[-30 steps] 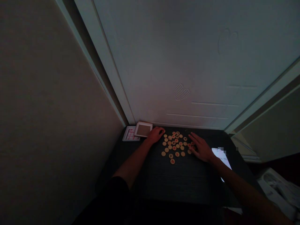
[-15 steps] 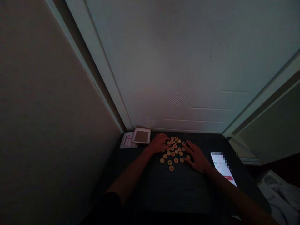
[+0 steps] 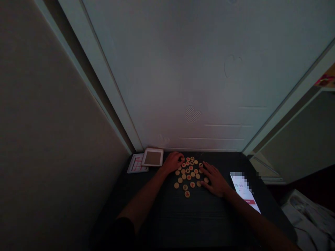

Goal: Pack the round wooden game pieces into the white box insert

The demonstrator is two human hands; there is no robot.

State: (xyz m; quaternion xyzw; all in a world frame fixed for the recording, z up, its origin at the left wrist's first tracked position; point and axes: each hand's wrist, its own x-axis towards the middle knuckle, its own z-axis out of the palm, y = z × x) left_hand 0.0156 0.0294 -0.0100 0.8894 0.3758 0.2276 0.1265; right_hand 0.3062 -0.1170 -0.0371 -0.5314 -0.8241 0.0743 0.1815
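Observation:
Several round wooden game pieces (image 3: 188, 177), some marked in red or black and some plain, lie in a loose cluster on the dark table. At the cluster's left edge is my left hand (image 3: 174, 162), its fingers curled and thumb and fingertips drawn together. Whatever may be between those fingertips is too small and dim to make out. My right hand (image 3: 215, 179) rests on the right side, palm down with fingers stretched and apart. Its fingertips touch or partly cover a few pieces there, such as the plain piece (image 3: 199, 184) by the thumb.
A square frame-like box (image 3: 153, 157) overlaps a white tray or card with red marks (image 3: 136, 164) at the back left. A lit phone (image 3: 244, 191) lies right of my right hand. Behind the dark table (image 3: 183, 223) stands a pale panel (image 3: 162, 87) with embossed hearts.
The view has shifted, so the scene sits slightly lower and further left. My left hand has drawn back leftward from the pieces, fingers curling closer. My right hand stays at the cluster's right side.

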